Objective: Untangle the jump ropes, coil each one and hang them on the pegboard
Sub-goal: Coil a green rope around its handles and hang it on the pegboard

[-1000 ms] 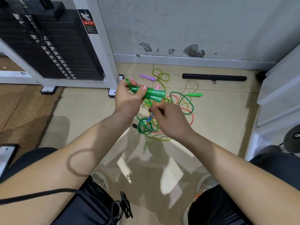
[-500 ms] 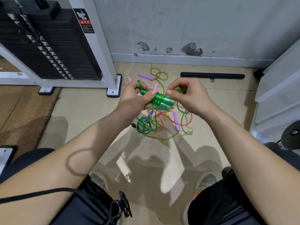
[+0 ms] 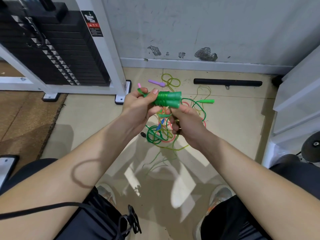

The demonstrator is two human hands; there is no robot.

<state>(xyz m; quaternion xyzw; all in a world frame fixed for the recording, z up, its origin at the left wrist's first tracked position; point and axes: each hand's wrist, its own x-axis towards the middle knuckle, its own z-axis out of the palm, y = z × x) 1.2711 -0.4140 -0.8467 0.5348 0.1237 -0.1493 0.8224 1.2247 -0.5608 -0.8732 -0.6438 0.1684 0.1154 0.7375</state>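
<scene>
At the bottom edge, black shorts over both knees, cut off by the frame. Across the lower-left knee, a black cord ending in a knotted loop. Between the knees, the toes of two grey shoes on glossy beige floor tiles.

Up the middle, two bare forearms reaching to the centre of the frame. Left hand clenched round a pair of green handles, side by side, bound with turns of green cord and held above the floor, thumb pressed on the windings. Just below and right of them, right hand with fingers curled in on strands of the tangle of jump ropes — which strand exactly, impossible to tell from behind the knuckles.

Under both hands, the rest of that tangle on the tiles: green, red and yellow-green loops, a blue piece in the middle, much of it hidden by the hands. At its right, a loose green handle; at its far side, a purple handle and a pink tip.

Beyond, a black bar flat on the floor near the skirting board, then a scuffed grey wall with patches of flaked paint. Upper left, a black weight stack in a white frame, top cut off. At the left edge, a brown mat. At the right edge, white panels and a black disc — both only partly in view.
</scene>
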